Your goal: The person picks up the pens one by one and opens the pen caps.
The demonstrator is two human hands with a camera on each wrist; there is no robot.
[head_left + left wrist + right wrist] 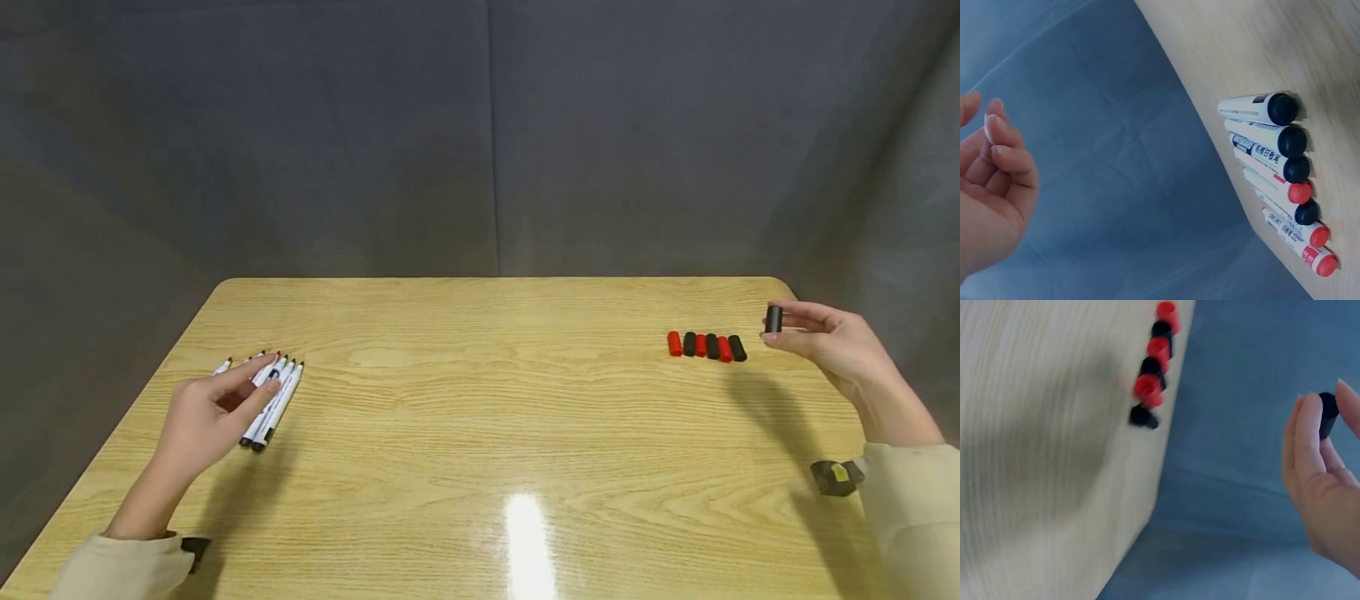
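Observation:
Between thumb and fingers, my right hand pinches a black marker cap above the table's right side. The same black cap shows upright between the fingertips in the right wrist view. To its left lies a row of several loose caps, among them a red cap and a black cap. On the left, my left hand hovers over several uncapped white markers, fingers loosely bent and holding nothing. In the left wrist view these markers lie side by side with black or red ends.
A wooden table spans the view, its far edge against a dark grey curtain. Small dark devices sit at both wrists, one of them a black wrist camera. A bright reflection falls near the front.

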